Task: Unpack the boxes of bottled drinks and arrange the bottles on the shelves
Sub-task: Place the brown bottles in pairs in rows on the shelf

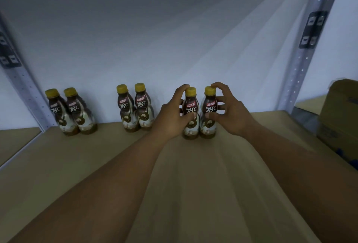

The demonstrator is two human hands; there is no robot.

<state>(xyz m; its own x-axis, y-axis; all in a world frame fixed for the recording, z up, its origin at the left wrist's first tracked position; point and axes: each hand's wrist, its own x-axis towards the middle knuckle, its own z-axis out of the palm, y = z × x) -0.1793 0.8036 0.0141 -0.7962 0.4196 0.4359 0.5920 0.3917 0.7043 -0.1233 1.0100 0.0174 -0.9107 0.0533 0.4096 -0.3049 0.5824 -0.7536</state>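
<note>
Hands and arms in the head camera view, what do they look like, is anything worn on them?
The left hand and right hand are bare: no gloves, rings, watch or bracelet show. The left forearm and right forearm are bare too, no sleeve in view.

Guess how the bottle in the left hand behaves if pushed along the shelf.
Probably tippy: the bottle is tall on a narrow base, so push low. Likely fairly heavy for its size; it looks full. The glossy label may be slick, though the left hand wraps the pinched waist, which should help.
</note>
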